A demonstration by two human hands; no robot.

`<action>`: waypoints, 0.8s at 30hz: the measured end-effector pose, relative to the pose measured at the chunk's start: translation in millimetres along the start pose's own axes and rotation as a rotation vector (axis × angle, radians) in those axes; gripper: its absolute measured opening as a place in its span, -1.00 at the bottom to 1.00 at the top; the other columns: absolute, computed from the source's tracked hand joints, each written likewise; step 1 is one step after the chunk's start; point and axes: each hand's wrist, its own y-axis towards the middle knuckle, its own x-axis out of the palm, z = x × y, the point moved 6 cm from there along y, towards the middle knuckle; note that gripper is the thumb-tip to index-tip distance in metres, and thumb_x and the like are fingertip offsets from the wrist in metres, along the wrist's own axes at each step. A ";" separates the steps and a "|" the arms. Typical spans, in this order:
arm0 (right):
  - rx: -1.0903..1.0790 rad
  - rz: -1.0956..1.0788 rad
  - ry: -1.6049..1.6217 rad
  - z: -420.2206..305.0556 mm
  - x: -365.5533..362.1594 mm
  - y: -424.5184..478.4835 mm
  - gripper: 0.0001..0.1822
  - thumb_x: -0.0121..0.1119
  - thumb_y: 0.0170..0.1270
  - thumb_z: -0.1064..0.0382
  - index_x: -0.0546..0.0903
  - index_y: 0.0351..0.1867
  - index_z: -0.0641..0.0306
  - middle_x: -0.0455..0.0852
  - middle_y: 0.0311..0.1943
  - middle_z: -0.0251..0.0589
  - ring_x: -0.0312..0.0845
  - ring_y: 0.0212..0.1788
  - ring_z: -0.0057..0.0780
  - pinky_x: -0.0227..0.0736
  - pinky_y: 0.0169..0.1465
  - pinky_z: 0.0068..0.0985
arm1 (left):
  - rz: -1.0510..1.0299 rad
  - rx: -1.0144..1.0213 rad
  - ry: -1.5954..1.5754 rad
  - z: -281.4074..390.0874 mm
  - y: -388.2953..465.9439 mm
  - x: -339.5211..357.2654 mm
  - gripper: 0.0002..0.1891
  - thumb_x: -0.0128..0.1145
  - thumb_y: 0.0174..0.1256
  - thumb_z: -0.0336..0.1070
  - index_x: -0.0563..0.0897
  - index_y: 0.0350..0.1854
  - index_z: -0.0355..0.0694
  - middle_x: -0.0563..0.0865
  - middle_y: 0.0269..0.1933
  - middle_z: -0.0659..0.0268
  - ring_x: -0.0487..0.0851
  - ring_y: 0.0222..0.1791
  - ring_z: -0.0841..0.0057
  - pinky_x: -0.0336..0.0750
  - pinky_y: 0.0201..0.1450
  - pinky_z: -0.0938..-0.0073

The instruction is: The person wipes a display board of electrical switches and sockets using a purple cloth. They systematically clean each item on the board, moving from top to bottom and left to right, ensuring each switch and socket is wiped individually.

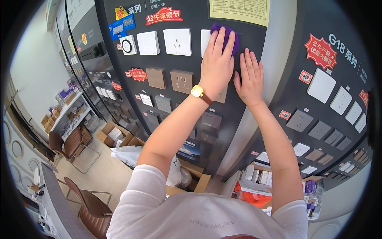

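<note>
My left hand (218, 61), with a gold watch (197, 91) on a brown strap at its wrist, presses a purple cloth (235, 41) against a dark display board (194, 63). The cloth and fingers cover part of a white wall plate (205, 41) in the top row. My right hand (251, 78) lies flat on the board near its right edge, holding nothing. Left of the cloth are a white socket plate (177, 42), a blank-looking white plate (148, 43) and a plate with a round black ring (127, 45). My left forearm partly hides the brown plates below.
A yellow printed sheet (239, 12) hangs above the cloth. Another board (325, 98) with switch plates stands to the right, beyond a pale post (277, 44). Open cartons (203, 182) and white plastic bags (128, 155) lie below. Brown chairs (86, 197) stand at lower left.
</note>
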 end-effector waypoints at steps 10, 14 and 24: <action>-0.002 0.004 -0.009 2.7 2.6 -1.7 -0.33 0.17 0.24 0.29 0.37 0.42 0.30 0.31 0.49 -0.13 0.16 0.54 -0.27 -0.03 0.54 -0.19 | -0.075 -0.014 0.062 -26.5 -48.5 -5.2 -0.37 0.03 0.19 -0.59 0.35 0.41 -0.36 0.31 0.45 -0.01 0.31 0.44 0.02 0.32 0.43 0.15; 0.001 0.004 -0.012 1.3 4.2 -0.6 -0.33 0.17 0.24 0.28 0.38 0.43 0.28 0.31 0.49 -0.15 0.15 0.55 -0.28 -0.04 0.54 -0.20 | 0.005 -0.042 0.048 -35.4 -17.3 -10.6 -0.35 0.03 0.15 -0.63 0.35 0.40 -0.38 0.32 0.43 -0.01 0.29 0.42 -0.01 0.30 0.44 0.14; 0.004 0.013 -0.043 1.7 3.8 -1.0 -0.35 0.15 0.26 0.26 0.39 0.42 0.26 0.33 0.48 -0.16 0.18 0.53 -0.28 -0.01 0.53 -0.18 | 0.043 -0.113 -0.009 -69.9 -61.3 -42.2 -0.39 0.02 0.13 -0.68 0.51 0.33 -0.28 0.44 0.37 0.05 0.40 0.33 0.02 0.29 0.41 0.10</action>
